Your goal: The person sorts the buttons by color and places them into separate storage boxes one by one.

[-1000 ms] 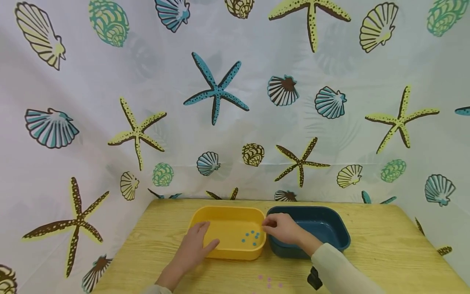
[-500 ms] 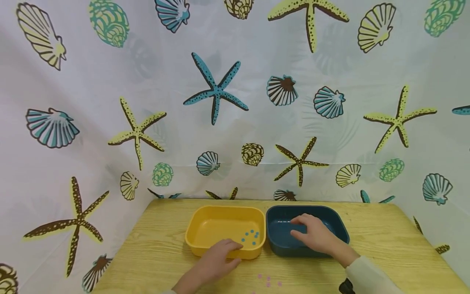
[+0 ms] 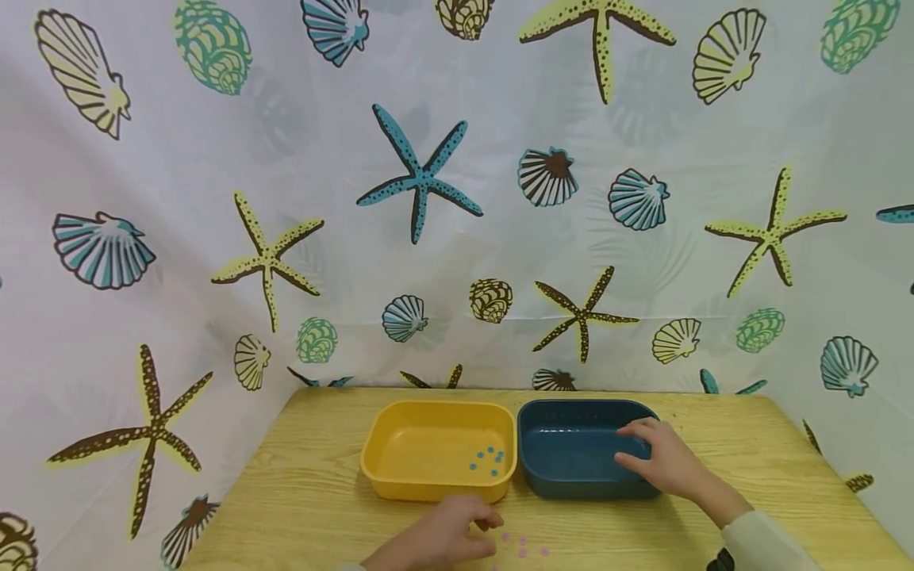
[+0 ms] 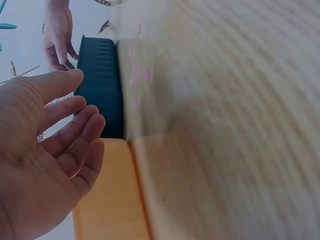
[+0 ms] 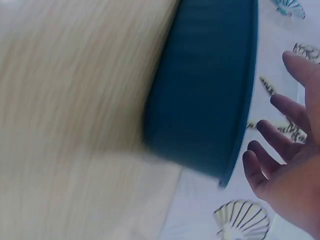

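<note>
In the head view, my left hand (image 3: 446,533) hovers in front of the yellow bin (image 3: 400,482), its fingers loosely bent and nothing in them. Several small pink discs (image 3: 523,547) lie on the table just right of its fingertips. Inside the yellow bin, several small blue discs (image 3: 490,456) are gathered at the right side. My right hand (image 3: 664,460) is over the right end of the dark blue bin (image 3: 571,485), fingers spread and holding nothing. The right wrist view shows that hand (image 5: 290,150) beside the bin's rim, its fingers relaxed.
Both bins stand side by side toward the back of the wooden table (image 3: 307,452). A white curtain (image 3: 457,262) printed with starfish and shells surrounds the table behind and at both sides. A black wrist strap (image 3: 721,560) shows under the right sleeve.
My left hand has moved from the yellow bin's left side to the table in front, near the pink discs. My right hand has opened from a pinch and moved right across the blue bin.
</note>
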Available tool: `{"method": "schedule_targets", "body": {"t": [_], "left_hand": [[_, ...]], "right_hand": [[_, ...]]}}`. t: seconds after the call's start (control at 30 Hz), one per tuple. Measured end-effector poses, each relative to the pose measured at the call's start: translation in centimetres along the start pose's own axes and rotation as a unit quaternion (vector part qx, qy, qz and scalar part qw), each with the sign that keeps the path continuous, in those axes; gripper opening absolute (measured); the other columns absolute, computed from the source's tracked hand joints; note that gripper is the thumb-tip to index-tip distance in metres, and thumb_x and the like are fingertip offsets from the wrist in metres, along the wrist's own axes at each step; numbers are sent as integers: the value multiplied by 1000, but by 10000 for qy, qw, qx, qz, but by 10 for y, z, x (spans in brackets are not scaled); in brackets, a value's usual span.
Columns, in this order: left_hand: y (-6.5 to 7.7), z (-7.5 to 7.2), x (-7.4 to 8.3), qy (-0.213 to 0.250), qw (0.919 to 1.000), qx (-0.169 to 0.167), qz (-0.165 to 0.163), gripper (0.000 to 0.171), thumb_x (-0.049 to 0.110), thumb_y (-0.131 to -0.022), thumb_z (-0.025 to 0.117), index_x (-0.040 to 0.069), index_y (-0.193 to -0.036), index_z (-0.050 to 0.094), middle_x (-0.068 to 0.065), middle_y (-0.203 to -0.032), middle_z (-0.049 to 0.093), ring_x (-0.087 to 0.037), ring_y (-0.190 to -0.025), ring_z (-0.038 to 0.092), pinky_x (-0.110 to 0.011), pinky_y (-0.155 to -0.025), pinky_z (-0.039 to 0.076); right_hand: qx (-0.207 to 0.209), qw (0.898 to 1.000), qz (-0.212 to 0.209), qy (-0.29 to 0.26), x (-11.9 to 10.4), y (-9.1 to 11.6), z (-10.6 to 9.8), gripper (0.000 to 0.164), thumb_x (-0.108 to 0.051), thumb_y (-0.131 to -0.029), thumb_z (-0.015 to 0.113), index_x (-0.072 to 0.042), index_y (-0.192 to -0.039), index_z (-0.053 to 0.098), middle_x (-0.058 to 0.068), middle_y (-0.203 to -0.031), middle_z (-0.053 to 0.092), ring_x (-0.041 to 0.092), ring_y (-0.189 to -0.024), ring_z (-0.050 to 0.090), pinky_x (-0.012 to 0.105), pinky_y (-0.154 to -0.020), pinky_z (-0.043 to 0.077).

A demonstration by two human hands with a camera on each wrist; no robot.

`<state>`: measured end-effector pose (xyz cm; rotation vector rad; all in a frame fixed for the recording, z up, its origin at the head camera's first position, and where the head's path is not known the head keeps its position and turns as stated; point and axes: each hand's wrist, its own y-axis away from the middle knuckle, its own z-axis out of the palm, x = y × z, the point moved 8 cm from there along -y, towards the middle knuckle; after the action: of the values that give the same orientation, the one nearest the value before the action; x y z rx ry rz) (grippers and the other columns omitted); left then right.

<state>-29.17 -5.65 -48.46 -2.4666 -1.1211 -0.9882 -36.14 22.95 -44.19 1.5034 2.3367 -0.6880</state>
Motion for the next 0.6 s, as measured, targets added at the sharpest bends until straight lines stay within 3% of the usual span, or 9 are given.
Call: {"method": "schedule_targets", "body": {"t": [0.1, 0.17, 0.37, 0.6], "left_hand": [[0, 10, -9, 851, 9951, -201, -453, 20, 11, -85, 71, 8, -104, 70, 6, -97, 64, -7, -87, 59, -25, -77, 49], [-1, 15, -13, 1117, 9918, -243, -565, 20, 8, -83, 71, 6, -103, 71, 6, -95, 64, -7, -85, 59, -24, -75, 49], [-5, 23, -16, 845, 9958, -216, -276, 19, 6, -80, 75, 2, -98, 72, 8, -82, 60, -3, -74, 55, -19, -67, 46], [-5, 32, -21, 1133, 9924, -381, -284, 12, 12, -81, 75, 4, -90, 73, 8, -76, 58, -3, -67, 55, -20, -63, 47]], "right_hand": [[133, 9999, 60, 84, 14, 6, -3, 45, -36, -86, 69, -5, -119, 63, 21, -124, 52, 46, -115, 44, 61, -89, 36], [221, 9996, 150, 114, 23, 10, -5, 50, -39, -85, 70, -3, -120, 62, 25, -127, 49, 50, -117, 40, 64, -89, 35], [156, 9979, 632, -52, 50, 20, -4, 72, -45, -82, 70, 2, -132, 51, 32, -134, 38, 54, -120, 33, 66, -88, 34], [-384, 9888, 1239, -744, 70, 25, 9, 90, -44, -85, 67, 8, -145, 24, 38, -141, 24, 54, -124, 32, 62, -91, 36]]}}
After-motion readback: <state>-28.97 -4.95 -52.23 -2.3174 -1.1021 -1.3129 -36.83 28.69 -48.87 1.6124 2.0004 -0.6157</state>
